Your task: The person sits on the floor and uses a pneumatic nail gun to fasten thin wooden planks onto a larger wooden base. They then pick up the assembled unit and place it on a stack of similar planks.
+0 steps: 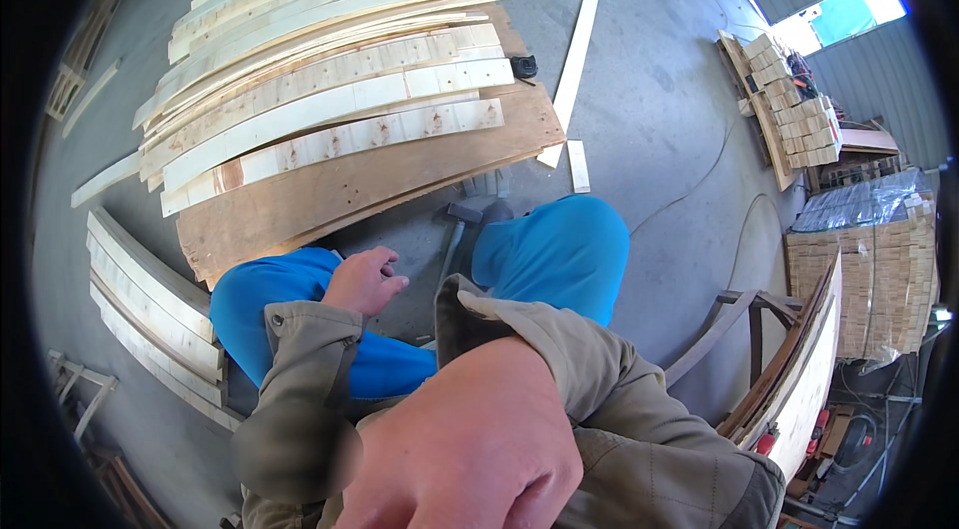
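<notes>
My right hand [475,434] is raised close to the camera, its fingers curled in; the fingertips and anything in them are hidden. Over my left thigh, my left hand [365,282] hangs loosely, thumb and fingers apart, with nothing visible in it. A hammer [464,213] stands out between my blue-trousered knees, its handle running back toward me. Just beyond my knees lies a brown wooden board [380,179], bearing several pale wooden strips [340,144] side by side. A black tape measure [522,66] sits at the right end of the strips.
Curved stacked planks [150,304] lie on the floor to my left. Two loose strips [573,79] are on the concrete at the right. Farther right are a pallet of wood blocks [794,104], a wrapped stack [864,269] and a leaning panel [799,384]. A cable [689,194] crosses the floor.
</notes>
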{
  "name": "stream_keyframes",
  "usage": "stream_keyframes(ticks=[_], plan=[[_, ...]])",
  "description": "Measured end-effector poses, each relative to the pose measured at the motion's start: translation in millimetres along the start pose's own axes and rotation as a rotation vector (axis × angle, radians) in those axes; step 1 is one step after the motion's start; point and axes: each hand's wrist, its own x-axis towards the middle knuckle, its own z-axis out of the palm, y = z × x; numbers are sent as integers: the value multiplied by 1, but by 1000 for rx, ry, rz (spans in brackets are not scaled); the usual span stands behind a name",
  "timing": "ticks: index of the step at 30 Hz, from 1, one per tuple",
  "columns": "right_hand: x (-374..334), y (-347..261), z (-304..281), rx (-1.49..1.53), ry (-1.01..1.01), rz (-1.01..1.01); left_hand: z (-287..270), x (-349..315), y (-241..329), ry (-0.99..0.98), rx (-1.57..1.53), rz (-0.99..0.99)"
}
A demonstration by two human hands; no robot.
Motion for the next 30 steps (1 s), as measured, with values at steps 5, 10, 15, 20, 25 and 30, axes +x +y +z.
stream_keyframes(ticks=[5,10,15,20,25,30], plan=[[0,11,9,22,41,-20,1,1,1,44,-4,60],[-6,12,15,26,-13,116,3,3,-4,54,17,77],[-30,-26,-17,-233,126,405,5,6,-5,-2,63,58],[-73,-44,-22,-524,710,628,0,9,3,-110,155,-21],[-119,-61,-13,-756,1005,887,-3,-1,5,54,65,108],[-139,-72,-25,-1612,715,1100,-15,-12,14,83,-17,92]])
